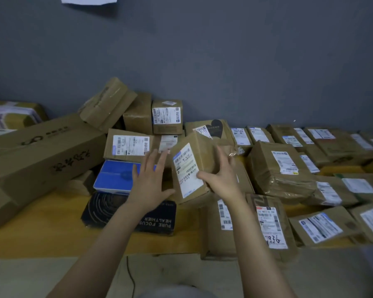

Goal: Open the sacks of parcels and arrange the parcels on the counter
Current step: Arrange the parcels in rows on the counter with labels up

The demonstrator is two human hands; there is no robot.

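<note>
A brown cardboard parcel (199,155) with a white shipping label stands tilted at the middle of the yellow counter (41,237). My right hand (219,175) grips its right side, thumb across the label's lower edge and fingers spread over the top. My left hand (150,181) is flat with fingers straight, just left of the parcel, thumb near its lower left corner. It hovers over a blue box (114,177) and a black box (108,209). No sack is in view.
A long cardboard carton (37,160) lies at the left. Stacked boxes (138,117) lean on the grey wall behind. Several labelled brown parcels (278,168) cover the counter's right side. The counter's front edge runs below my arms.
</note>
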